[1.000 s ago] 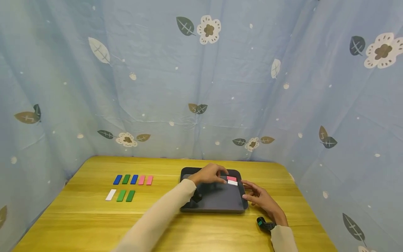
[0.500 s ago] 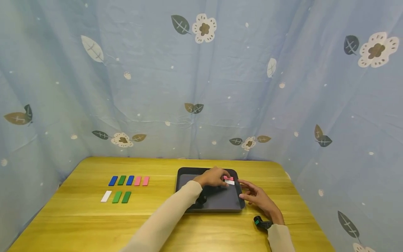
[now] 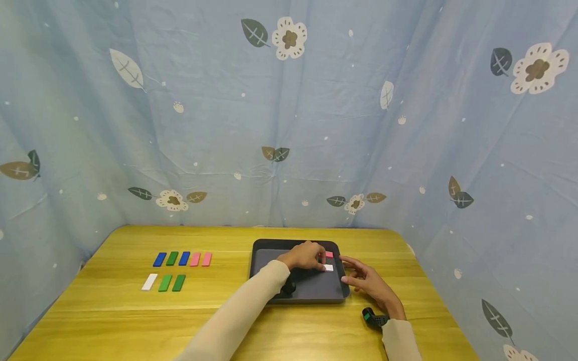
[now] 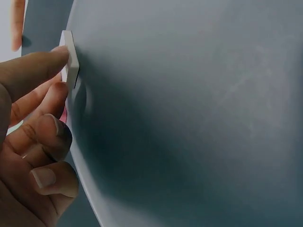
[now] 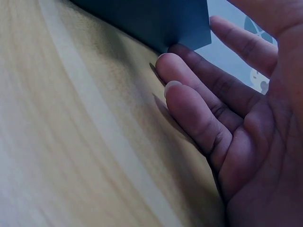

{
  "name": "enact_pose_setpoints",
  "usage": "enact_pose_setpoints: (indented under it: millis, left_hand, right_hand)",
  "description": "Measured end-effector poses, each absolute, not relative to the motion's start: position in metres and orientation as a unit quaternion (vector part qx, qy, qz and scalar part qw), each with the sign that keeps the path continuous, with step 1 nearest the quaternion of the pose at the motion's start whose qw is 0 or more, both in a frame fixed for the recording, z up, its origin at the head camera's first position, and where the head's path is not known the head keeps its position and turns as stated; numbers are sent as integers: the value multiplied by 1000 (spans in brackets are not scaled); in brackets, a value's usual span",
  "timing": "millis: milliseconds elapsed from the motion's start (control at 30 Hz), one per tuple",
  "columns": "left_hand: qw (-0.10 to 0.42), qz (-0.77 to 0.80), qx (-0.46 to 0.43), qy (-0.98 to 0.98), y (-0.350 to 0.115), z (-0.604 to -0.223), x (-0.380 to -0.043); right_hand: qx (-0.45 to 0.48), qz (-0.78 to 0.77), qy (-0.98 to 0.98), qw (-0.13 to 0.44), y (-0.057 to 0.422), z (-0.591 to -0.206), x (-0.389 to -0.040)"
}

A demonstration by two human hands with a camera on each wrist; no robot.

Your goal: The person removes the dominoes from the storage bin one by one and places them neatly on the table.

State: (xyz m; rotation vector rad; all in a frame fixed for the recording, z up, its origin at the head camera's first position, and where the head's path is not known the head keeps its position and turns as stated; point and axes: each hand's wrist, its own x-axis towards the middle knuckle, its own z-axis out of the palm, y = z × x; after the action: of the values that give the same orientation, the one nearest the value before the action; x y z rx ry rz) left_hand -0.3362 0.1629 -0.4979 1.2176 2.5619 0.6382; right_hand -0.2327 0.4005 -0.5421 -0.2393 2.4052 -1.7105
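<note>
My left hand reaches into a dark grey tray and pinches a white rectangular tile between thumb and fingers. In the left wrist view, the thumb lies along the near face of that white tile, and the other fingers are bent behind it. A pink tile lies just beyond it near the tray's far right corner, partly hidden by my fingers. My right hand is at the tray's right side, its fingers loosely extended, with fingertips at the tray wall.
On the wooden table, left of the tray, lie two rows of tiles. The back row has blue, green and pink ones. A white tile and two green tiles form the front row. A patterned curtain surrounds the table.
My left hand moved right onto the white tile and has drawn it slightly toward me, leaving a gap from the pink tile. My right hand stays beside the tray. The head view shifted slightly.
</note>
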Motion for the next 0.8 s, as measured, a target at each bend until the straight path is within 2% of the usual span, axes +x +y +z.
enact_pose_setpoints:
  millis: [300,633,800]
  left_hand:
    - [148,217,394,881,160,-502,-336]
    - [218,270,451,822,155,-503,-338]
    - [236,266,474,805,154,-500,-339]
  right_hand:
    - [-93,-573,810,86,400,-541,-231]
    - [-98,-570,811,87,400,-542,-232]
    - [-111,-568,811,87,401,-541,-232]
